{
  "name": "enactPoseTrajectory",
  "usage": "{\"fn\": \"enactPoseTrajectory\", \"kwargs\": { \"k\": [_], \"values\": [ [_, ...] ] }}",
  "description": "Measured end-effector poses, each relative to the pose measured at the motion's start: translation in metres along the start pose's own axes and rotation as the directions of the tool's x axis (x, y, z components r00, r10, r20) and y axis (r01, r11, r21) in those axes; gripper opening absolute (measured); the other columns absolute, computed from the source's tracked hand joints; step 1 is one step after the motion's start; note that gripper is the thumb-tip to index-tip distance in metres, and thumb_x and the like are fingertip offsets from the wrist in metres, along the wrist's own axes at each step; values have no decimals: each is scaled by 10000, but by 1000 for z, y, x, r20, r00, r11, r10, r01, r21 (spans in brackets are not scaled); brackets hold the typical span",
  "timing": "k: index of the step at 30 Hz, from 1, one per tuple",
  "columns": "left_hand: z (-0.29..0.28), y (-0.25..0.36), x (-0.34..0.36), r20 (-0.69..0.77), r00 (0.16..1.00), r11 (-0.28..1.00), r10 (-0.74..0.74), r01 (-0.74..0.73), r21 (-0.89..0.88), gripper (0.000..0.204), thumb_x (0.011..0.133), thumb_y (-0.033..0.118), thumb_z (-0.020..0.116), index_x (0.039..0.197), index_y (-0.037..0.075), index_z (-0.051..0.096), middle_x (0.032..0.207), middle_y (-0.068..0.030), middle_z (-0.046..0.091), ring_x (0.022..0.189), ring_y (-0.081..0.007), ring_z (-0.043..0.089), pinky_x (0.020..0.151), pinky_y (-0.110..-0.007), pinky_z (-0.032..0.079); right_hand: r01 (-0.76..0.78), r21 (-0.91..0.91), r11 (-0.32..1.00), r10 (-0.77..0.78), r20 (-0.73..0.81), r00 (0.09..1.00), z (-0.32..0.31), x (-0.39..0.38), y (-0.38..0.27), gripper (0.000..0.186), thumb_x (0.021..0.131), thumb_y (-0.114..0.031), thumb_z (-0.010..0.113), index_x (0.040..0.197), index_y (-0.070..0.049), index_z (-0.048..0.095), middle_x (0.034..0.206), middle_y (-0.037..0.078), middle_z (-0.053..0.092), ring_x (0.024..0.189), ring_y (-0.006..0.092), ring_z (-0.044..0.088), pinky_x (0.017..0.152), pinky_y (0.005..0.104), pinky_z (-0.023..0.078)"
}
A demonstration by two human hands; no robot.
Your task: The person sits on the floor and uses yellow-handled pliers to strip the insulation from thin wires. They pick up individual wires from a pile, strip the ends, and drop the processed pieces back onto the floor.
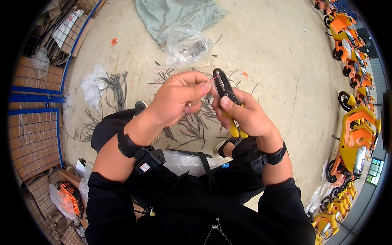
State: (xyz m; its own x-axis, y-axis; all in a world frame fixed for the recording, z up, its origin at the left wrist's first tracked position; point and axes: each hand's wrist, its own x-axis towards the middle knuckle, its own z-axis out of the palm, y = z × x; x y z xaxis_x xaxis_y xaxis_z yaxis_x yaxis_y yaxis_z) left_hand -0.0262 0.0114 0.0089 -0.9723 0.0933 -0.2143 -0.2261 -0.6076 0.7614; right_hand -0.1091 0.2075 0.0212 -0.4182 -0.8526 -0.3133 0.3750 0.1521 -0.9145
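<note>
Between the thumb and fingers of my left hand [179,94] is a thin red wire [214,78], pinched close to its end. The wire reaches across to the jaws of the wire stripper [224,86], which has a black head with a row of notches and yellow handles. My right hand [244,111] is wrapped round those handles, thumb on top near the pivot. Whether the jaws are fully closed on the wire is too small to tell. Below both hands, many short dark cable pieces [192,128] lie scattered on the floor.
A bundle of grey cables [117,90] lies at the left beside clear plastic film [93,85]. Ahead are a plastic bag [185,47] and a green sheet [175,16]. Blue-framed mesh cages [34,141] stand left; yellow-orange ride-on vehicles [354,134] line the right.
</note>
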Motion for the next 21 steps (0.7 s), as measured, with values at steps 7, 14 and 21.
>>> {"fn": "enactPoseTrajectory", "kwargs": {
  "k": [7, 14, 21],
  "values": [
    [-3, -2, 2, -80, 996, 998, -42, 46, 48, 157, 974, 131, 550, 930, -5, 615, 619, 49, 418, 500, -37, 284, 469, -215, 264, -75, -316, 946, 24, -162, 987, -9, 9, 5, 281, 999, -272, 547, 1071, -5, 595, 717, 4, 539, 622, 104, 502, 581, 259, 432],
    [-11, -12, 8, -170, 984, 994, -50, 65, 87, 178, 958, 155, 579, 986, -12, 631, 833, -25, 602, 490, -41, 326, 462, -213, 293, -135, -575, 807, -69, -319, 945, -16, 18, 6, 318, 967, -280, 595, 1056, 25, 606, 757, 125, 596, 674, 179, 545, 625, 338, 455],
    [-13, -15, 11, -137, 990, 992, -32, 49, 118, 176, 954, 159, 585, 940, -7, 642, 687, 31, 501, 501, -32, 321, 464, -213, 272, -125, -667, 735, -163, -352, 922, -27, 15, 5, 315, 962, -292, 598, 1024, 17, 605, 779, 154, 612, 693, 220, 566, 653, 352, 464]
  ]
}}
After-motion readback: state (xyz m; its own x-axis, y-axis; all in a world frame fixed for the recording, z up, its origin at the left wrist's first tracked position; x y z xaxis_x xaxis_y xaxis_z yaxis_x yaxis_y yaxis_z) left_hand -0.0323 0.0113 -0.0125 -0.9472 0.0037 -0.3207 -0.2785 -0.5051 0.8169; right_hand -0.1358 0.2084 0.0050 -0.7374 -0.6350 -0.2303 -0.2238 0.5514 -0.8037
